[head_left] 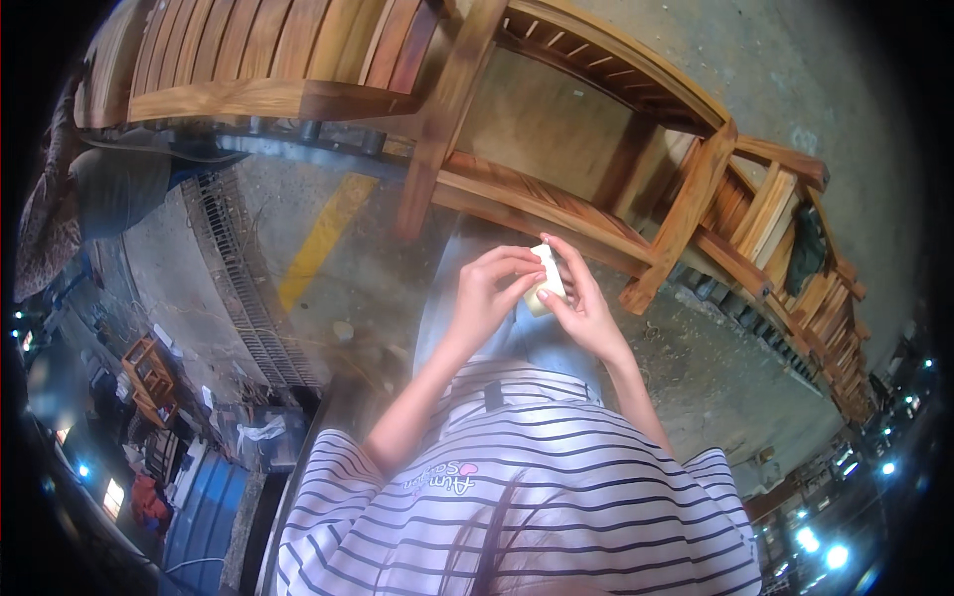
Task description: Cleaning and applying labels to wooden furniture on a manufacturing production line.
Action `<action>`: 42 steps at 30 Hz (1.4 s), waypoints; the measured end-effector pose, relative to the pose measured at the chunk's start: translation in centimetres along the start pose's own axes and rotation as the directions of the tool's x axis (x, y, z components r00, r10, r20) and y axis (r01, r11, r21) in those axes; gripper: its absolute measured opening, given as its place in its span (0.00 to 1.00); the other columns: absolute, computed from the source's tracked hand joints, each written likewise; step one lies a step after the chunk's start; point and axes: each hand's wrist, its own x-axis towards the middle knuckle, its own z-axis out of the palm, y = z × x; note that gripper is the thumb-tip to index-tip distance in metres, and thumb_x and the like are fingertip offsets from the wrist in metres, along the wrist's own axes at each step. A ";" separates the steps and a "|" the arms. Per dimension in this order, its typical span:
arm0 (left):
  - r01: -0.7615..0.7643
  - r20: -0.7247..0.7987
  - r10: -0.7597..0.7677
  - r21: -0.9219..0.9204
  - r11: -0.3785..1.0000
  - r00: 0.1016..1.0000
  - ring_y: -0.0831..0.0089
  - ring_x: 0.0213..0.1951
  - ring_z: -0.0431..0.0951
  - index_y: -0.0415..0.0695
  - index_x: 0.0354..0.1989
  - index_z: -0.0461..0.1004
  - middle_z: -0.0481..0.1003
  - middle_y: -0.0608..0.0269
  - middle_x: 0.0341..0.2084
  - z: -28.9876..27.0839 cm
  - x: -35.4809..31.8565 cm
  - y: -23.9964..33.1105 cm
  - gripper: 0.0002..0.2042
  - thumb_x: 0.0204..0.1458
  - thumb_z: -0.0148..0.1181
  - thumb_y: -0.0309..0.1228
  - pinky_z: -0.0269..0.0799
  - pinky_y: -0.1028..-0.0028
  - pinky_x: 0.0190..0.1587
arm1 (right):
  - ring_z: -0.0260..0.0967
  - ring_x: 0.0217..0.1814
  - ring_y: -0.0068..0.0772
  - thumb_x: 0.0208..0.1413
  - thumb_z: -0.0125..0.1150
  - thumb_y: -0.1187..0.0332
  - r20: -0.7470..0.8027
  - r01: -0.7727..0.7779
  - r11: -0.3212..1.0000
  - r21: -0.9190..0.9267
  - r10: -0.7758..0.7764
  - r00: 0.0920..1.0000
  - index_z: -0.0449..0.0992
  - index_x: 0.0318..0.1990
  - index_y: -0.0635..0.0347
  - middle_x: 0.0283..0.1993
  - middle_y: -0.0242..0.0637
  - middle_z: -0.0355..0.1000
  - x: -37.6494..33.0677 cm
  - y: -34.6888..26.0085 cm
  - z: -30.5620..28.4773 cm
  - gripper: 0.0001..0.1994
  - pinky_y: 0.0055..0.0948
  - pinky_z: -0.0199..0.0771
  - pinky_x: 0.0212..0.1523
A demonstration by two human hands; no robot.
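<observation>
Both hands meet in front of my waist around a small pale, cream-white object (549,276), perhaps a block or a roll; its exact kind does not show. My right hand (584,303) is wrapped along its right side, with the thumb across its lower part. From the left, the thumb and fingers of my left hand (500,288) pinch at it. Just beyond my hands stands a wooden frame piece (556,214) with slatted parts, its near rail close to my fingertips but apart from them.
A slatted wooden seat (268,50) lies at the upper left, and more wooden furniture (765,219) lines up to the right. A roller conveyor (298,147) runs beneath. Yellow floor marking (323,238) and a dark grating (243,288) are on the left. Another person (119,184) stands far left.
</observation>
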 end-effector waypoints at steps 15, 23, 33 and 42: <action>-0.242 -0.179 0.279 0.203 0.949 0.943 0.59 0.39 0.76 0.38 0.31 0.77 0.76 0.57 0.31 -4.6 -0.5 -3.0 0.05 0.44 0.66 0.19 0.71 0.66 0.45 | 0.70 0.28 0.17 0.56 0.61 0.75 -0.191 0.001 0.961 -0.276 -0.056 0.980 0.75 0.40 0.65 0.28 0.37 0.75 4.4 1.9 5.8 0.06 0.20 0.66 0.28; -0.096 -0.249 0.108 0.063 0.993 0.962 0.59 0.41 0.75 0.41 0.31 0.75 0.76 0.58 0.32 -5.7 1.9 -3.6 0.04 0.48 0.64 0.23 0.66 0.65 0.46 | 0.75 0.35 0.48 0.58 0.59 0.71 -0.262 -0.020 0.892 -0.452 -0.111 0.959 0.71 0.36 0.65 0.32 0.48 0.75 6.4 0.3 8.0 0.06 0.37 0.72 0.35; -0.163 -0.360 0.186 0.092 0.982 0.914 0.64 0.40 0.75 0.39 0.31 0.75 0.75 0.58 0.31 -5.2 5.5 0.2 0.03 0.52 0.62 0.24 0.68 0.68 0.46 | 0.74 0.34 0.53 0.58 0.59 0.73 -0.482 -0.027 0.899 -0.437 -0.209 0.851 0.69 0.35 0.65 0.30 0.50 0.73 6.9 -2.9 8.2 0.06 0.40 0.71 0.34; -0.080 -0.331 0.094 0.056 0.995 0.939 0.69 0.53 0.72 0.35 0.46 0.74 0.75 0.57 0.46 -14.0 14.0 -0.1 0.11 0.61 0.56 0.30 0.62 0.71 0.59 | 0.75 0.39 0.35 0.62 0.57 0.67 -0.629 -0.055 0.924 -0.378 -0.213 0.747 0.70 0.40 0.67 0.34 0.46 0.75 11.4 -1.9 3.4 0.09 0.33 0.71 0.39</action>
